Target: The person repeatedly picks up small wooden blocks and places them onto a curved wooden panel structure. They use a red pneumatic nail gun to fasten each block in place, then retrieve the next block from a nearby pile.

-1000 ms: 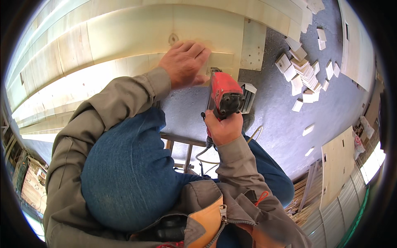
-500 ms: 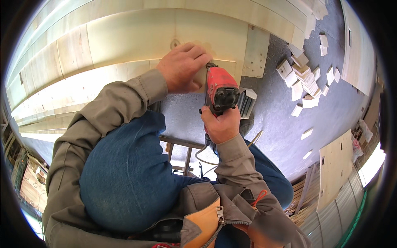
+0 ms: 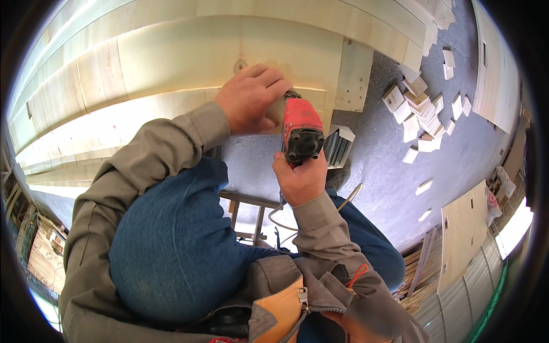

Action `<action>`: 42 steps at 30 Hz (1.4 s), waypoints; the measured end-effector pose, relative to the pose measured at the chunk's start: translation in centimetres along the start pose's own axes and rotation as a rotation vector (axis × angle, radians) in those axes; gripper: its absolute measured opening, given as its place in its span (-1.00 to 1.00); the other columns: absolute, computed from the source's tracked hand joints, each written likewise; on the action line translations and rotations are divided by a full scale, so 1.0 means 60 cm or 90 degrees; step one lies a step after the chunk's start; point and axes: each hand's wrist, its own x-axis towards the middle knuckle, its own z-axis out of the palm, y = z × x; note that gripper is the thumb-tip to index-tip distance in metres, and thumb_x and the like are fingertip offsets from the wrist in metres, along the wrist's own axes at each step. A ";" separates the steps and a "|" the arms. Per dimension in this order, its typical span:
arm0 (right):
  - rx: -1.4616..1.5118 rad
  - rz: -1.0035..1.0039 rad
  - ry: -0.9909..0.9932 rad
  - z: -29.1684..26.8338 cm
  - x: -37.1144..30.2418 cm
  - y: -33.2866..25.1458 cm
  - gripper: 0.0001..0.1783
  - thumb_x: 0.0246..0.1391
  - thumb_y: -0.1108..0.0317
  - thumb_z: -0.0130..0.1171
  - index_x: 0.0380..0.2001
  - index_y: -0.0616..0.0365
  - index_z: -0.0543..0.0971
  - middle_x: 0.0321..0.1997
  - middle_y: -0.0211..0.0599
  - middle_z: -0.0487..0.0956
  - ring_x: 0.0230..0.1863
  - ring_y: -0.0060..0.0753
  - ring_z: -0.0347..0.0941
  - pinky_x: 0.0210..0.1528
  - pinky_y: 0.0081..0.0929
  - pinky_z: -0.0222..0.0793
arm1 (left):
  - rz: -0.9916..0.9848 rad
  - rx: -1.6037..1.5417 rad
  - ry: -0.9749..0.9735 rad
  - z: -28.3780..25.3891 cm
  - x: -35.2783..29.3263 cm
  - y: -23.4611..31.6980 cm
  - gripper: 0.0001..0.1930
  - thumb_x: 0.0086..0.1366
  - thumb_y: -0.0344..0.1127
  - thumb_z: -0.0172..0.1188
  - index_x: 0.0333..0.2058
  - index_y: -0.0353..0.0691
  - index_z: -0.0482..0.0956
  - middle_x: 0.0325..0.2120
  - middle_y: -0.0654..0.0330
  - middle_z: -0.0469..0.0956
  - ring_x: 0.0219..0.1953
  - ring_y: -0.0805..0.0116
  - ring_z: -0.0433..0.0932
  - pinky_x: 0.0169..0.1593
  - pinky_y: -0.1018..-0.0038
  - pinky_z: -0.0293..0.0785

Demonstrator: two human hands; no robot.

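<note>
My right hand (image 3: 302, 178) is wrapped around the handle of a red and black nail gun (image 3: 302, 116). Its nose touches or hovers just over the near edge of a pale wooden board (image 3: 229, 48); the exact contact is hard to make out. A thin light hose (image 3: 274, 217) shows below the tool. Just left of the nose, my left hand (image 3: 251, 102) grips a narrow wooden strip (image 3: 189, 98) along the board's near edge, fingers bent over the top and thumb lower down.
Small wooden offcuts (image 3: 422, 117) lie heaped on the grey floor (image 3: 383, 166) to the right. Close by the nail gun stands a box-like block with dark slots (image 3: 339, 146). Long panels (image 3: 494, 74) and a slotted board (image 3: 463, 228) are at the far right. A wooden frame (image 3: 257, 220) sits between my knees.
The nail gun and my right hand have shifted slightly left, with the gun's rear end tipping toward me. My left hand has barely moved, staying on the strip.
</note>
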 end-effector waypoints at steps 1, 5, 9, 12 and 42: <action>0.001 0.006 -0.001 -0.001 0.001 -0.002 -0.52 -0.04 0.46 0.33 0.03 0.16 0.59 -0.03 -0.04 0.60 -0.04 0.13 0.58 0.03 -0.15 0.53 | -0.002 0.000 -0.002 -0.001 0.000 0.000 -0.24 -0.10 -0.07 0.65 0.11 -0.13 0.57 0.02 0.08 0.57 0.10 -0.03 0.54 0.20 0.13 0.51; 0.004 -0.002 -0.012 -0.005 0.004 -0.005 -0.55 -0.04 0.47 0.33 0.01 0.15 0.61 -0.03 -0.04 0.60 -0.03 0.13 0.57 0.03 -0.14 0.52 | 0.005 -0.001 0.017 0.003 -0.001 0.001 -0.25 -0.09 -0.07 0.64 0.11 -0.12 0.57 0.02 0.09 0.57 0.11 -0.03 0.53 0.20 0.13 0.50; 0.007 0.003 -0.016 -0.005 0.004 -0.002 -0.55 -0.03 0.47 0.33 0.01 0.15 0.61 -0.02 -0.04 0.60 -0.03 0.14 0.57 0.03 -0.14 0.52 | 0.000 -0.003 0.007 0.002 -0.001 0.001 -0.23 -0.09 -0.07 0.64 0.12 -0.11 0.56 0.03 0.10 0.56 0.11 -0.02 0.53 0.21 0.13 0.49; 0.018 0.008 -0.016 -0.004 0.003 -0.003 -0.54 -0.03 0.47 0.33 0.02 0.15 0.60 -0.02 -0.03 0.60 -0.02 0.14 0.56 0.04 -0.13 0.52 | 0.001 -0.005 0.003 0.001 -0.002 0.001 -0.22 -0.10 -0.08 0.64 0.13 -0.11 0.55 0.03 0.10 0.56 0.11 -0.02 0.53 0.21 0.13 0.49; 0.010 -0.023 -0.018 0.002 -0.026 0.011 -0.50 -0.03 0.48 0.30 0.06 0.18 0.55 0.02 -0.01 0.55 0.02 0.14 0.53 0.08 -0.11 0.48 | 0.007 0.011 0.021 -0.001 -0.004 0.007 -0.30 -0.02 -0.16 0.60 0.13 -0.16 0.58 0.01 0.07 0.57 0.08 -0.03 0.55 0.19 0.15 0.52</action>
